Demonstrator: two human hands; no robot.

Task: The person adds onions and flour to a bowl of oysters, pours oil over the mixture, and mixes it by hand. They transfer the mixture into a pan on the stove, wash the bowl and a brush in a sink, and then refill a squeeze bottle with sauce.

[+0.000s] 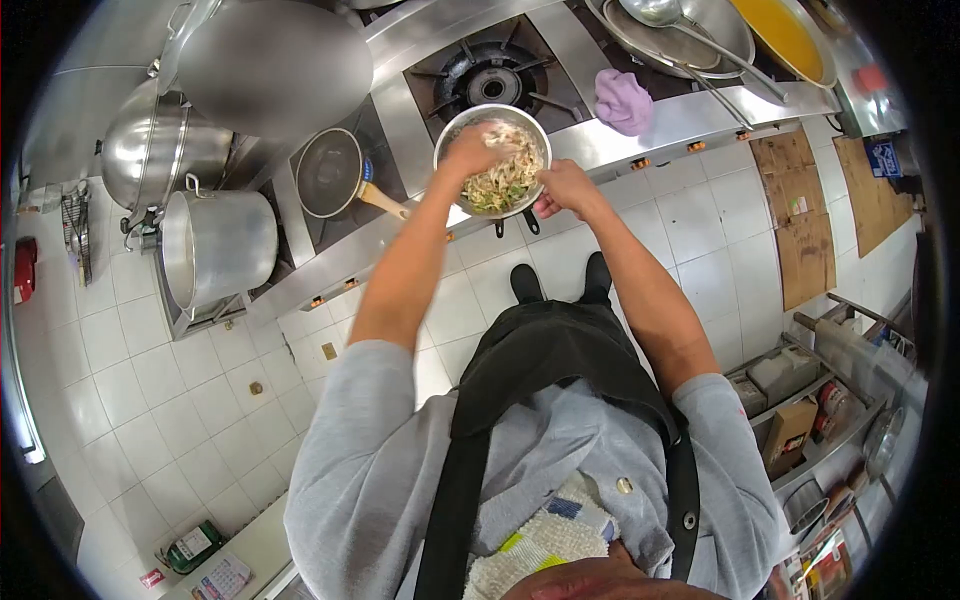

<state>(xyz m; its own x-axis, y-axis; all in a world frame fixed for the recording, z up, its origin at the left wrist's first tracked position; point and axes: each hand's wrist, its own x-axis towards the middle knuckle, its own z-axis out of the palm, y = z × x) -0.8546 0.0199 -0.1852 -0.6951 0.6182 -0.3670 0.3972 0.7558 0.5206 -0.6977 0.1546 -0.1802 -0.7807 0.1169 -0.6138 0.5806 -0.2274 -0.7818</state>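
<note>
A round metal bowl (446, 136) sits at the front edge of the stove, in front of a burner. Inside it is a pale shredded food mix (515, 165) with chopped green pieces toward the near side. My left hand (474, 150) reaches into the bowl over the mix, its fingers smeared by motion. At the near right, my right hand (566, 188) grips the bowl's rim, with the thumb near the edge and fingers lower down. Two short black handles (515, 224) show just below the bowl.
A small frying pan (330, 172) with a wooden handle rests on the left burner, where a blue flame shows. Left of it stands a large pot (218, 246). A purple cloth (622, 102) lies right of the burner grate (494, 84). Farther right is a ladle (655, 12) over pans.
</note>
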